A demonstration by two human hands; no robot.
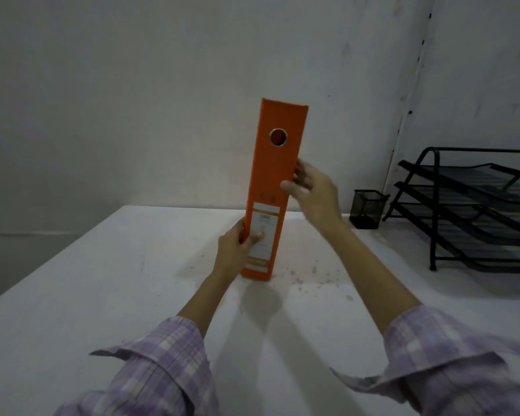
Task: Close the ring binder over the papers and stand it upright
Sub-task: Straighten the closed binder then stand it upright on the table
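Left hand (234, 247) gripping the upright orange binder (275, 187) low, right hand (311, 192) open-fingered, seemingly touching its edge.

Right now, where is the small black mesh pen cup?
In the head view, the small black mesh pen cup stands on the white table by the wall, right of the orange ring binder, beside the black tray rack.

Both forearms extend forward, sleeves rolled back. The left hand (236, 244) is low, fingers wrapped around an edge, thumb (256, 236) pressed flat across the front. The right hand (311, 192) is higher, wrist bent, fingers loosely spread, with fingertips (298, 171) at the opposite edge.
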